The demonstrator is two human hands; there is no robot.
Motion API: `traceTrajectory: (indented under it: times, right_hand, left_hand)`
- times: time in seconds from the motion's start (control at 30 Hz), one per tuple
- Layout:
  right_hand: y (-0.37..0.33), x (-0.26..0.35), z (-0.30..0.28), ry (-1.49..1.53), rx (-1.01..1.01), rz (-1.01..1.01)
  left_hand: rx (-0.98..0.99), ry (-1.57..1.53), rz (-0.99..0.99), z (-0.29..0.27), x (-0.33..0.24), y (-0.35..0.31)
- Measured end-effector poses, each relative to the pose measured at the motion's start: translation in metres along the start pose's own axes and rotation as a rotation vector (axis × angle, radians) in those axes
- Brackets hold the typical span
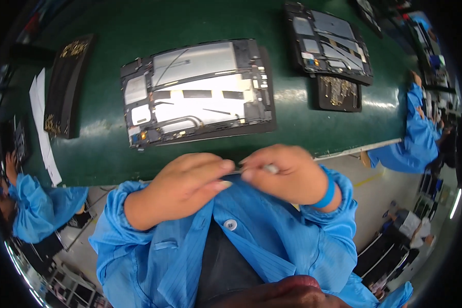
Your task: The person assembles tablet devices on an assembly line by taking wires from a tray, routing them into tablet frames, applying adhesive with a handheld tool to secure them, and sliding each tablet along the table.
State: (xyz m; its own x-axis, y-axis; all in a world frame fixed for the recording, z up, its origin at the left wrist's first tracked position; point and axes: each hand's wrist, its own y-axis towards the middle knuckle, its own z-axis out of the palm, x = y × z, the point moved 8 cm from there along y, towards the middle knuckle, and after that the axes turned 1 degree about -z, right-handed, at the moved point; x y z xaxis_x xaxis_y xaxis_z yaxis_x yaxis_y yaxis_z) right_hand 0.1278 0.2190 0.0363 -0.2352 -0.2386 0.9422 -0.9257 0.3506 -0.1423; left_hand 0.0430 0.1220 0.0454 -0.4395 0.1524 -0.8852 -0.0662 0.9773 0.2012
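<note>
At the near edge of the green table, my left hand (190,179) and my right hand (287,174) face each other, fingertips close together. The left fingers reach out side by side, thumb apart, with nothing visible between them. My right hand is closed, its thumb against its fingers. A small pale grey object (271,168) shows in it; its kind is unclear. A blue band (328,192) circles that wrist. Just beyond both hands lies an opened tablet-like device (195,105) with silver plates, black strips and cables, on a dark pad (268,102).
A second opened device (331,43) lies at the far right, beside a dark tray (358,102) of small gold-coloured pieces. Another long dark tray (66,87) and white paper sheets (42,128) are at left. People in blue sit on both sides.
</note>
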Motion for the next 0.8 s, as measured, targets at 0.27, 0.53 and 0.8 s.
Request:
traceTrajectory:
  times: [0.27,0.53,0.8]
  right_hand:
    - [0.004,-0.043,0.049,0.733,0.141,0.351]
    - [0.014,-0.067,-0.016,0.887,-0.652,0.252]
    - [0.019,-0.05,-0.021,0.48,-0.793,-0.031]
  left_hand:
    - [-0.237,0.191,-0.006,-0.003,0.009,-0.011]
    - [-0.38,0.541,-0.049,0.007,0.036,0.008]
    - [-0.366,0.606,-0.061,0.013,0.045,0.013]
